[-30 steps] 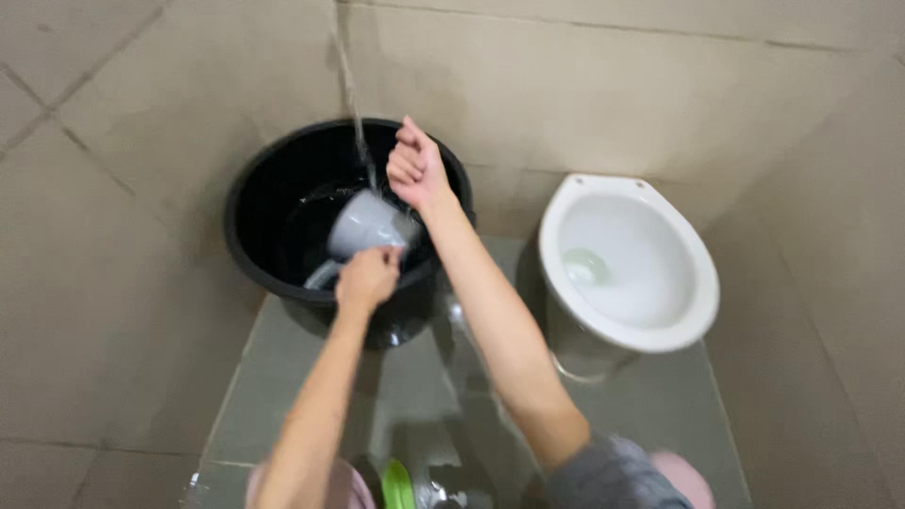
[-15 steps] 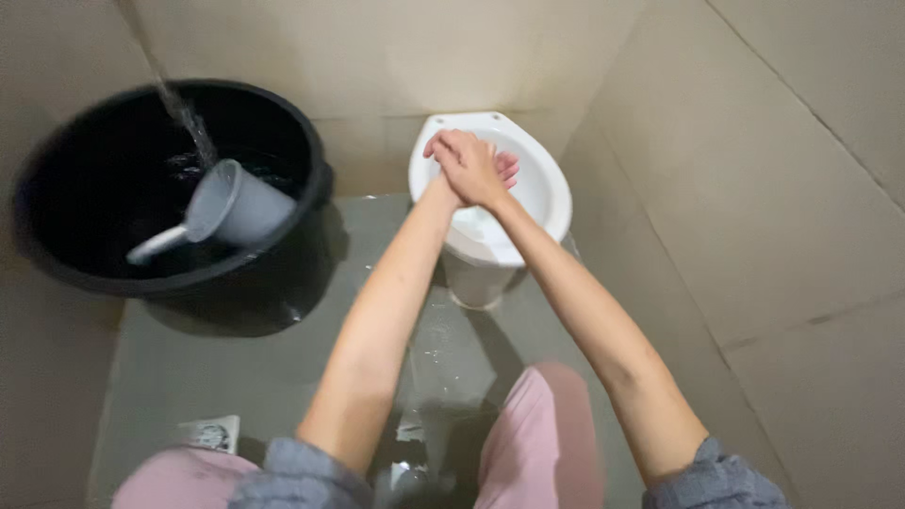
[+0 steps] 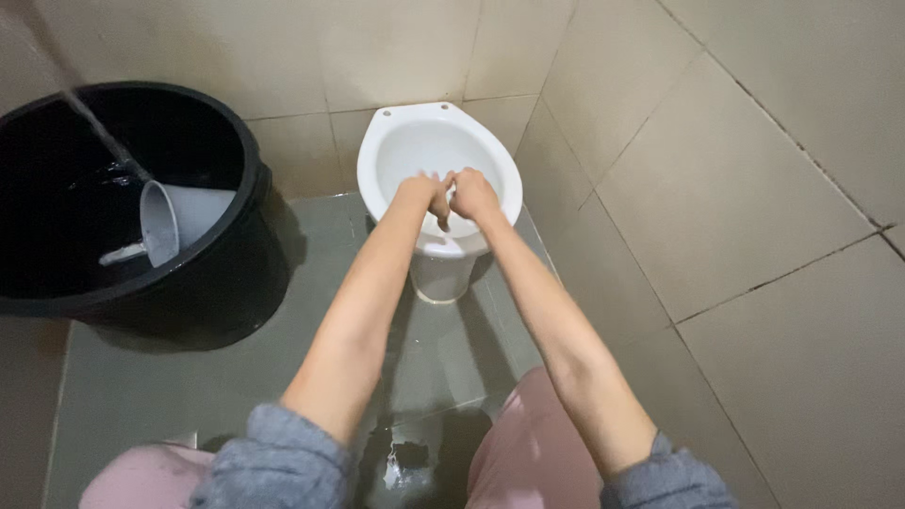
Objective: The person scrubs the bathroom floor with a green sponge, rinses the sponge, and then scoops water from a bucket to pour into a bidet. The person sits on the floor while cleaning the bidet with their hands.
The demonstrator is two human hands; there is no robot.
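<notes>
Over toilet bowl, hands pressed together

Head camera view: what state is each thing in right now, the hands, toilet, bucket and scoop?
Left hand: empty, over the toilet bowl, touching the right hand.
Right hand: empty, fingers curled.
Toilet: white, no seat or lid in view.
Bucket: black, holds water, stream pouring in.
Scoop: grey, tipped on its side in the bucket.

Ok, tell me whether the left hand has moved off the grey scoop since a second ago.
Yes. The left hand has left the grey scoop in the black bucket and now meets the right hand over the toilet bowl.
</notes>
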